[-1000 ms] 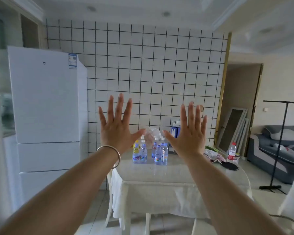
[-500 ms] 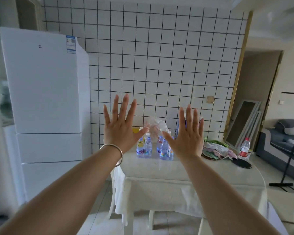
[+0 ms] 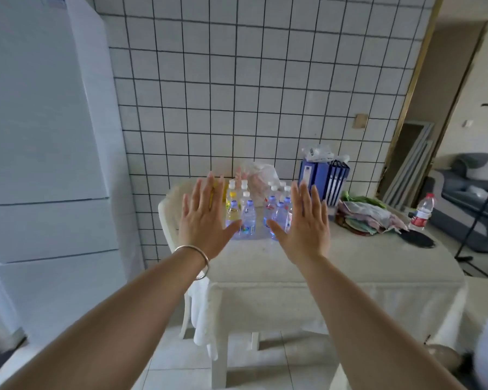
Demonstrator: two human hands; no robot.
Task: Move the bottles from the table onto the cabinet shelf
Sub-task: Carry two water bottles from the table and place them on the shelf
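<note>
Several small bottles (image 3: 248,218) with white caps stand in a cluster at the back left of the table (image 3: 335,266), which is draped in a cream cloth. Most are clear with blue labels; one at the left holds yellow liquid (image 3: 232,205). My left hand (image 3: 204,222), a silver bangle on its wrist, is held up flat with fingers spread, just left of the cluster. My right hand (image 3: 303,225) is spread the same way just right of it. Both hands hold nothing and partly hide the outer bottles. No cabinet shelf is in view.
A white fridge (image 3: 45,153) stands at the left against the tiled wall. On the table: blue binders (image 3: 323,180), a plastic bag (image 3: 261,175), a heap of cloths (image 3: 369,215), a red-labelled bottle (image 3: 421,212), a black flat object (image 3: 416,239). A grey sofa (image 3: 473,192) and black stand sit right.
The view has tilted down and come closer to the table. Both spread hands have sunk from in front of the tiled wall to the level of the bottles.
</note>
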